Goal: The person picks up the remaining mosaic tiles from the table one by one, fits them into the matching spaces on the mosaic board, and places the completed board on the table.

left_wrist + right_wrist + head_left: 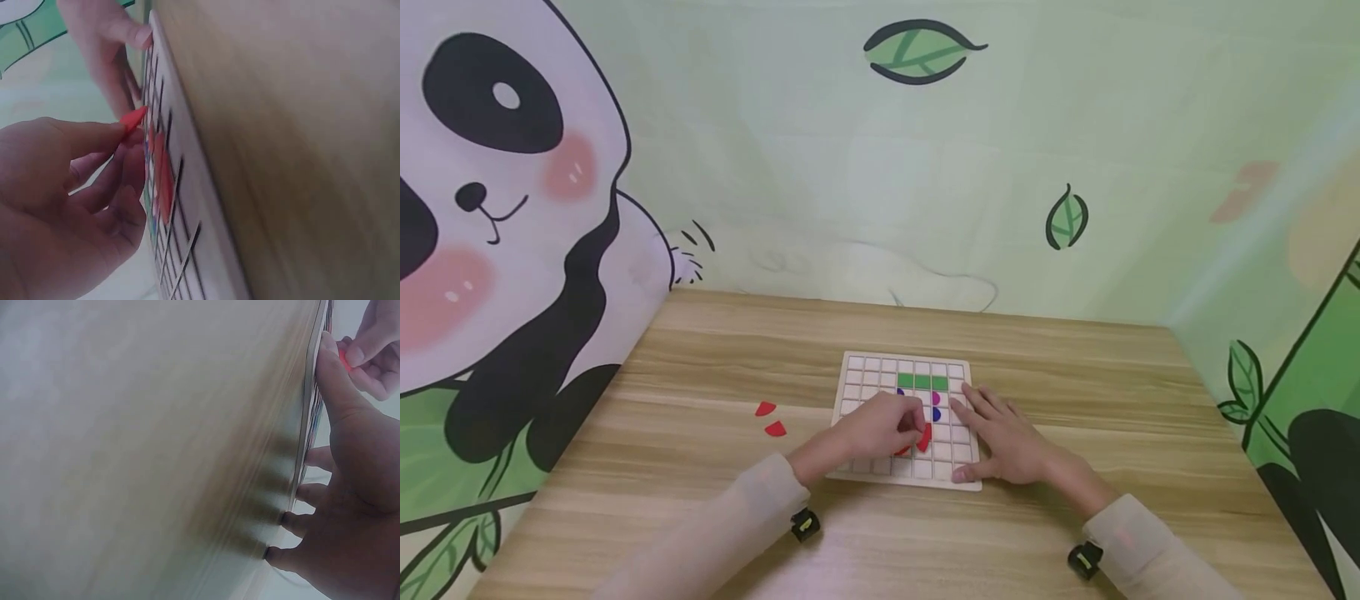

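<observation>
A pale board (pixel 855 364) marked off in squares lies on the table. My left hand (pixel 880 427) pinches a red piece (pixel 132 120) between thumb and fingers, low over the board. Other red pieces (pixel 164 181) lie on the squares close by, partly hidden by that hand in the head view. Spread along the board's right edge, my right hand (pixel 1009 437) touches it with thumb and fingertips. Green squares (pixel 922 382) form a short row near the board's far side. Below them are a pink half-round piece (pixel 936 398) and a blue one (pixel 936 414).
Two loose red wedge-shaped pieces, the farther one (pixel 765 409) and the nearer one (pixel 776 429), lie on the wooden table (pixel 715 358) left of the board. Behind the table hangs a printed backdrop (pixel 775 150) with a panda and leaves.
</observation>
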The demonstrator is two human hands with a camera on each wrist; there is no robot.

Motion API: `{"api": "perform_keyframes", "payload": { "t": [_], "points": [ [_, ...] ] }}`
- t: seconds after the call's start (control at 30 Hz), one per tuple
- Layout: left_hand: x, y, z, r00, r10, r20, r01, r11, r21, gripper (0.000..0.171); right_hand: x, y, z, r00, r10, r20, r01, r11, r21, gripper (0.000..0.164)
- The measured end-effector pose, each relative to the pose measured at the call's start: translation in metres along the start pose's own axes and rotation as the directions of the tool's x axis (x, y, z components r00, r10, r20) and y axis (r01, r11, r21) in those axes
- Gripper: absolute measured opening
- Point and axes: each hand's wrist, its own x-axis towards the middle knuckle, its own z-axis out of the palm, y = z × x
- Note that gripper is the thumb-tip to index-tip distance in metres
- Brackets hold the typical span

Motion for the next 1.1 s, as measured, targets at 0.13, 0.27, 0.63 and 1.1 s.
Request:
{"api": "perform_keyframes", "payload": {
  "t": [0.13,0.27,0.63,1.1],
  "points": [
    [0.000,0.001,0.007,1.000,-0.019,-0.019,0.020,0.999,0.028,0.012,0.000,0.000,0.000,1.000,-0.003,-0.004,0.003,1.000,-0.004,0.110],
    [0.002,0.000,0.013,0.998,-0.047,-0.029,0.048,0.997,0.061,0.013,0.000,0.001,0.000,1.000,-0.006,-0.006,0.006,1.000,-0.002,0.110],
    [-0.003,0.007,0.014,1.000,0.026,0.014,-0.030,0.939,0.343,0.011,0.000,0.001,-0.001,1.000,-0.012,-0.009,0.012,1.000,-0.005,0.109],
    [-0.002,0.008,0.012,0.999,0.028,0.042,-0.040,0.945,0.323,0.012,0.003,0.004,0.000,1.000,-0.006,-0.004,0.006,1.000,-0.019,0.111]
  ]
}}
